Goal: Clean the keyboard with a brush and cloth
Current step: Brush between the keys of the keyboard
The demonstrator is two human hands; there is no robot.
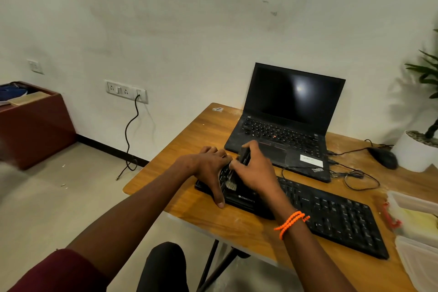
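A black Zebronics keyboard (331, 216), dusty and angled across a wooden desk (180, 135), is steadied at its left end by a person's left hand (208, 166), fingers spread flat and thumb on the front edge, while the right hand (254, 168) closes its grip around a dark-handled brush (237, 173) whose pale bristles rest on the keys. Also on the desk: one open black laptop (291, 114) just behind the keyboard, one mouse (384, 156), one white plant pot (412, 152) and two clear plastic containers (414, 211) at right.
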